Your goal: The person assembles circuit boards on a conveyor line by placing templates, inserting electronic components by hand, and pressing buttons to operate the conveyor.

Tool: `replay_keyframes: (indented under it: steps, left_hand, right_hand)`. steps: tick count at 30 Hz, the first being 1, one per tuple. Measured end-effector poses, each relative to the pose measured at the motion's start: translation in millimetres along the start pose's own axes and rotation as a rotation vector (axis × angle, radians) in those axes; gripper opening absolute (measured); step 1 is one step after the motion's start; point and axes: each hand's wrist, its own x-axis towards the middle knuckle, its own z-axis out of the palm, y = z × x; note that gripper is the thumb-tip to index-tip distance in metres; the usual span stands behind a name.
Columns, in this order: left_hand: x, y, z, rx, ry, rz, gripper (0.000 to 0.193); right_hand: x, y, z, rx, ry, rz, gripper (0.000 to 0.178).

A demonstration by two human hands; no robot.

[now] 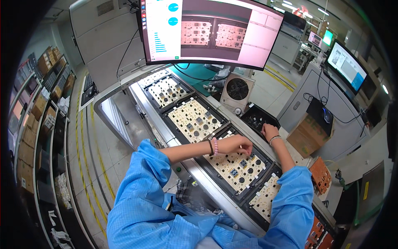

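Observation:
My left hand [237,145], with a pink bead bracelet and a dark band at its wrist, hangs over a cream circuit board [226,172] in a black carrier frame. Its fingers are curled together and pointed down; whatever they hold is too small to make out. Dark square parts and round black parts stand on that board below the hand. My right hand [270,131] reaches into a black bin [253,117] of small loose parts, beyond the boards. Its fingers are bent closed at the bin's edge, and their tips are partly hidden.
Similar boards, such as the middle one [194,118], line the metal conveyor rail [182,155]. A grey fan [237,89] and a cardboard box [311,130] stand beyond it. Above hangs a wide monitor [213,33]. Orange boards [321,174] lie at the right.

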Motion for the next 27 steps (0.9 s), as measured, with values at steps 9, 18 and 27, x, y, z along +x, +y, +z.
replay_keyframes:
  steps: [9,18,27]
  left_hand:
    - [-9.1,32.7,20.5,0.112,-0.061,0.051,0.012]
    - [68.2,67.1,89.0,-0.076,-0.178,0.201,0.014]
    - [138.6,83.4,192.4,0.029,-0.422,0.447,0.012]
  right_hand:
    - [-103.5,-27.5,-71.6,1.809,-0.091,0.394,0.017]
    - [-361.7,-47.6,-120.9,1.817,0.085,0.753,0.025]
    - [-473.9,-92.1,-95.4,1.166,0.362,0.739,0.015]
